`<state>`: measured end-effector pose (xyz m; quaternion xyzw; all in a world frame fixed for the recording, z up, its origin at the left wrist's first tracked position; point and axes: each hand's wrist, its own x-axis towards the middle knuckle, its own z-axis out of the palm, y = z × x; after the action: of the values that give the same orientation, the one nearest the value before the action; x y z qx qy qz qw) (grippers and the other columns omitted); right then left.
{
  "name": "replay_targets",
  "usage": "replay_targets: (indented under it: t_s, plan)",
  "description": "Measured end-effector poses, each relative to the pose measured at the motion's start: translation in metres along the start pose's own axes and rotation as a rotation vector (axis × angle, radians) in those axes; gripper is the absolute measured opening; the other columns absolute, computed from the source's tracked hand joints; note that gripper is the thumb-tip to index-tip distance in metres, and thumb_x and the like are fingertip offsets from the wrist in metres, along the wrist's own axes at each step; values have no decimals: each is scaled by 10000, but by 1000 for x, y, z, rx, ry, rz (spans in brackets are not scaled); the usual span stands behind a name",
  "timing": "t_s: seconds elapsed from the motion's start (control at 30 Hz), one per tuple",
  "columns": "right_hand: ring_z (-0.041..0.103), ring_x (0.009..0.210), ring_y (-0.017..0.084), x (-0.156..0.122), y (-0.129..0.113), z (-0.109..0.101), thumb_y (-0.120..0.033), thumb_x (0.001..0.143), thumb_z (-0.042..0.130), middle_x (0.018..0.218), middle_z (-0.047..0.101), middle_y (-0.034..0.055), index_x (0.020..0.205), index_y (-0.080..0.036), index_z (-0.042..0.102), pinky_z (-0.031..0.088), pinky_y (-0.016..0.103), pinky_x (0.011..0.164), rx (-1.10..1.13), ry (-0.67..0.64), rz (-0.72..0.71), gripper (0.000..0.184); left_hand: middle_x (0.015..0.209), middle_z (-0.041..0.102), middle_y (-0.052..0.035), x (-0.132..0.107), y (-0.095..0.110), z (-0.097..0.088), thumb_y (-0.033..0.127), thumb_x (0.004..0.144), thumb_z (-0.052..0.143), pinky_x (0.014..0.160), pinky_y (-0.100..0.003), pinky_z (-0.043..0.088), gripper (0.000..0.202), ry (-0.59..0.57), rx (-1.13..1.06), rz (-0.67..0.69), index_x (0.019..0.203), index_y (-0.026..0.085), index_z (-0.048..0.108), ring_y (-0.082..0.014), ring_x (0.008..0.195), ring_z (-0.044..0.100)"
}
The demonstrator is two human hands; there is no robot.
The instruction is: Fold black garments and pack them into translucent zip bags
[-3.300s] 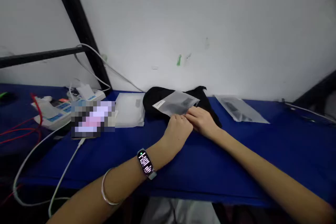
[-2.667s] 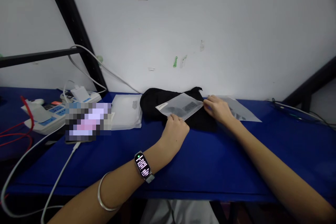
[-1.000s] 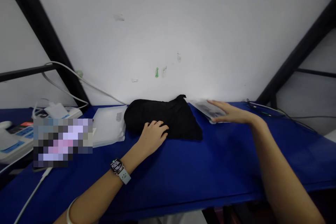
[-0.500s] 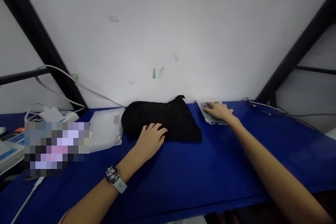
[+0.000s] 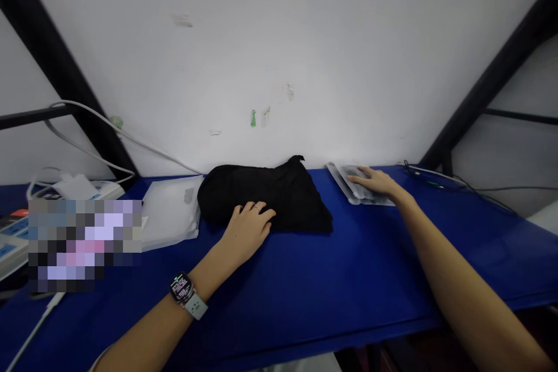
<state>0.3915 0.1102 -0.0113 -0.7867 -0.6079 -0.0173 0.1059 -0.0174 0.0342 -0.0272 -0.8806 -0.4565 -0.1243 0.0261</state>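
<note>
My left hand [image 5: 247,226] lies flat, fingers spread, on the near edge of a folded black cloth [image 5: 265,193] on the blue table [image 5: 340,279]. My right hand [image 5: 378,182] reaches far right and rests, fingers stretched out, on a small stack of clear plastic bags [image 5: 354,187] by the wall. Neither hand grips anything. A watch [image 5: 185,295] is on my left wrist.
A stack of white plastic bags [image 5: 172,212] lies left of the black cloth. Further left are a white power strip [image 5: 17,226], white cables [image 5: 87,139] and a blurred-out object. Black frame bars slant at both sides; thin wires [image 5: 453,183] run along the back right.
The clear bag that lay on the black cloth was carried right by my right hand and set on the stack by the wall. My left hand stayed on the cloth and flattened.
</note>
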Motion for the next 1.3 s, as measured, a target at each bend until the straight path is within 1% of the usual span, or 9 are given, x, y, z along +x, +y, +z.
replay_targets:
  t_s: [0.17,0.4,0.67,0.77,0.9,0.97,1.03,1.17,1.3]
  plan:
    - [543,1138,398,-2,-26,2,-742,787,419,1303,565,149,1421,-260,428,416,547,945,43,-92,-102,796,1281,574,-68,0,0,0,224,923,447,914,-417,414,311,-2,6,3,1189,267,602,-251,1135,526]
    - [317,1345,426,-4,-48,7,-736,833,311,1558,247,36,1443,-398,334,266,706,997,-42,-83,-210,698,1294,564,-69,0,0,0,223,929,444,912,-415,417,309,-2,16,8,1193,270,596,-251,1145,522]
    - [335,1368,315,6,-42,16,-636,898,263,1517,344,-7,1460,-361,316,300,542,1078,-54,-151,-329,629,1324,551,-78,-1,2,-3,249,927,448,950,-449,410,323,-33,-24,-9,1213,261,598,-270,1183,502]
    - [324,1370,329,6,-44,13,-624,895,295,1515,349,5,1453,-352,333,279,576,1075,-68,-160,-337,622,1331,551,-57,1,-5,-8,326,924,462,972,-432,419,333,-52,-142,9,1222,269,601,-259,1173,517]
    - [374,1315,382,3,-74,-1,-447,851,507,1421,471,97,1358,-288,487,214,648,1050,-262,-88,-376,531,1226,624,-21,18,-37,-26,308,919,459,978,-326,435,290,60,-254,-35,1116,234,658,-195,1084,579]
    - [432,1259,355,3,-102,-5,-267,829,529,1355,519,130,1324,-231,518,228,598,1050,-329,63,-495,497,1151,660,-25,32,-62,-35,246,899,466,974,-304,433,258,117,-188,-128,1029,215,687,-191,1066,591]
    - [503,1171,298,4,-134,-5,-144,838,459,1294,556,128,1305,-203,522,321,495,996,-288,172,-583,475,1109,676,-53,46,-88,-42,195,885,452,940,-315,447,269,148,-60,-276,1009,201,691,-210,1044,604]
    - [519,1080,273,16,-182,10,-107,868,422,1187,579,145,1188,-179,593,374,393,867,-284,251,-629,370,1073,675,-129,63,-125,-41,285,910,453,806,-360,474,282,151,201,-494,1038,171,678,-284,1018,609]
    - [492,1068,287,26,-194,23,-86,887,382,1160,562,175,1025,-144,653,358,392,844,-312,294,-581,309,1025,694,-118,67,-140,-28,315,884,519,749,-315,451,228,56,226,-519,986,202,688,-263,973,627]
